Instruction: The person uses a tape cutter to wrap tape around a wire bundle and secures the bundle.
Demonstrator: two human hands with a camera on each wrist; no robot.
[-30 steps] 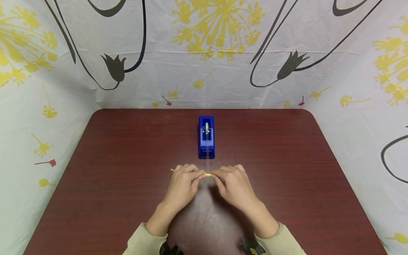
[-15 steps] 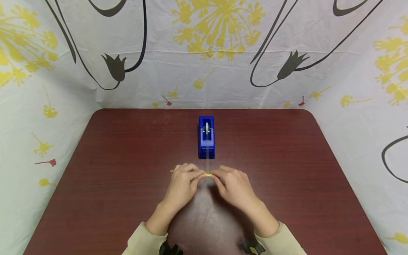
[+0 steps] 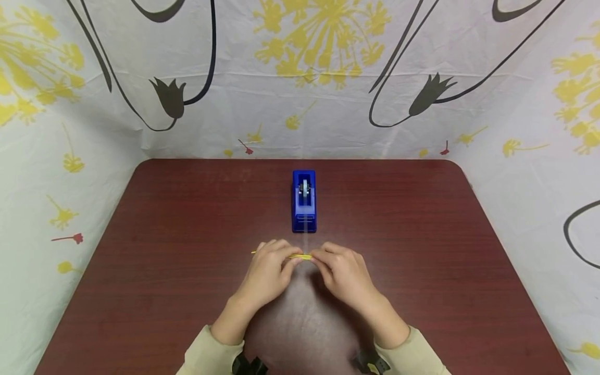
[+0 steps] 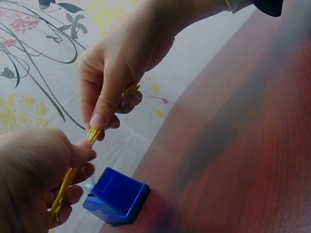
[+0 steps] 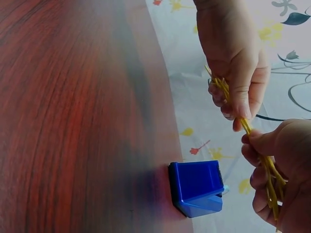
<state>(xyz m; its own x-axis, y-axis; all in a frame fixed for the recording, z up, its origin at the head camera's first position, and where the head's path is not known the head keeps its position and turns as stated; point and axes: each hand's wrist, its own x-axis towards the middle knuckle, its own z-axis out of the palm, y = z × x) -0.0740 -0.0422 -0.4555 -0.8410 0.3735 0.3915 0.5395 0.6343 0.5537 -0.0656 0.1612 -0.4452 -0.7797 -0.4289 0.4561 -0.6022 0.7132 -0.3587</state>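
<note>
- Head view: a slender bundle of thin, yellow, wire-like strands (image 3: 301, 256) is held at six o'clock of a blue plastic tape dispenser (image 3: 304, 221) standing on the dark-red wood-grain counter (image 3: 187, 250).
- Left hand (image 3: 268, 268), at nine o'clock of the bundle: fingers curled, pinching it.
- Right hand (image 3: 343, 271), at three o'clock: fingers likewise curled, pinching it.

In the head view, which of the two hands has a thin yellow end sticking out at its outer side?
The left hand: a yellow tip shows past its outer edge, while no such tip shows past the right hand.
</note>
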